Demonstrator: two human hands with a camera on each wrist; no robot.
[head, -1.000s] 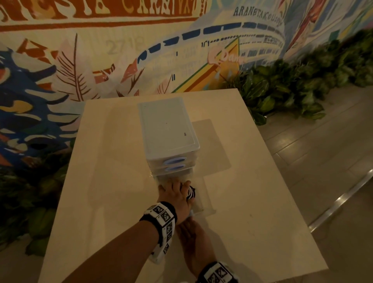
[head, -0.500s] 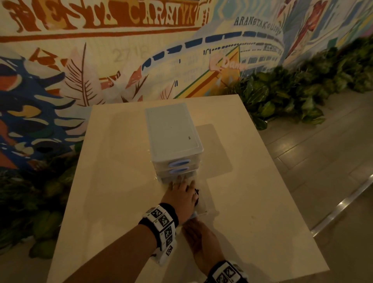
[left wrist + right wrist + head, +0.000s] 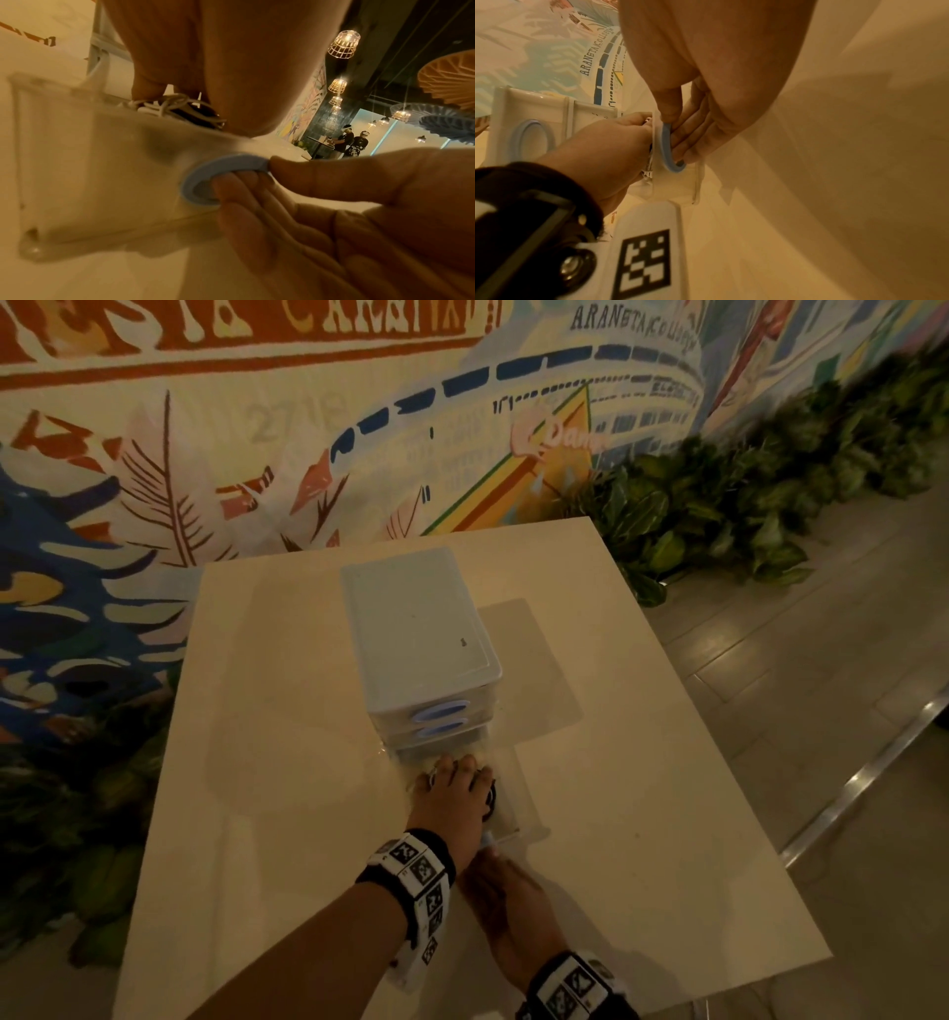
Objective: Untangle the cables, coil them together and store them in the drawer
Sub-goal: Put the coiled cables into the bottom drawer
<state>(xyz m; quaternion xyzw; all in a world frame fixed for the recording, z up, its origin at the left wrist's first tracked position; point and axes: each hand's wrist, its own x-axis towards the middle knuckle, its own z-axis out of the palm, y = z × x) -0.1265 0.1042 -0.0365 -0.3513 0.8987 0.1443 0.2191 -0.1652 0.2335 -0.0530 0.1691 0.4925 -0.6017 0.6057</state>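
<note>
Both your hands are at the pulled-out bottom drawer (image 3: 513,806) of the drawer unit (image 3: 418,629). Your left hand (image 3: 454,801) presses the coiled cables (image 3: 177,109) down inside it, grip unclear, while your right hand (image 3: 513,911) pinches the blue handle (image 3: 205,178).

The left hand (image 3: 231,60) rests on the cables (image 3: 177,110) in the drawer (image 3: 90,162); the right hand (image 3: 347,203) pinches its blue handle (image 3: 203,172).

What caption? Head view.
Left hand on black-and-white coiled cables in clear plastic bottom drawer; right hand pinches its blue handle.
</note>
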